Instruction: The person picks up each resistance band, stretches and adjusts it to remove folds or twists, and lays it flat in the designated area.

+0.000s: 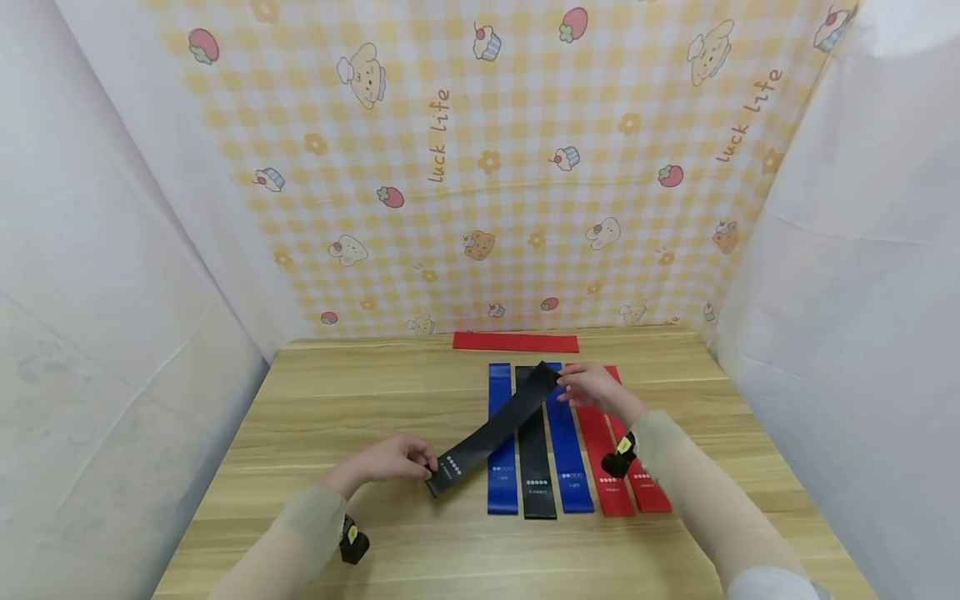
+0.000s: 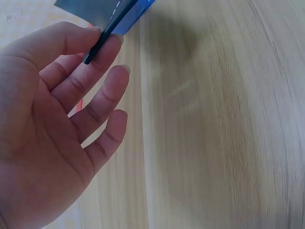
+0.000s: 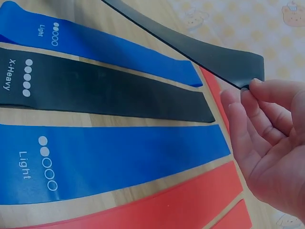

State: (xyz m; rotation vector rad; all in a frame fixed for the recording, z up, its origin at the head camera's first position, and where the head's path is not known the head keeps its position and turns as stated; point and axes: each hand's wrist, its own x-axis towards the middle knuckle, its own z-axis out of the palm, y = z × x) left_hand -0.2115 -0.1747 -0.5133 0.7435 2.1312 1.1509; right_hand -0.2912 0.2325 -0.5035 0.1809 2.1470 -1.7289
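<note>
A black resistance band (image 1: 495, 432) is stretched slantwise between both hands, raised above the other bands. My left hand (image 1: 390, 458) pinches its near, printed end between thumb and fingertips. At the far end, my right hand (image 1: 596, 390) pinches a corner of the band, seen closely in the right wrist view, where the black band (image 3: 228, 62) sags a little. Beneath it lie a blue band (image 1: 502, 483), a black X-Heavy band (image 1: 537, 475) and another blue band (image 1: 572, 467), side by side. Two red bands (image 1: 617, 496) lie right of these, partly hidden by my right hand and wrist.
Along the table's back edge a single red band (image 1: 516, 342) lies crosswise. The wooden table (image 1: 315, 400) meets a checked cloth (image 1: 480, 192) behind it. White sheets (image 1: 112, 333) hang at the left and right sides.
</note>
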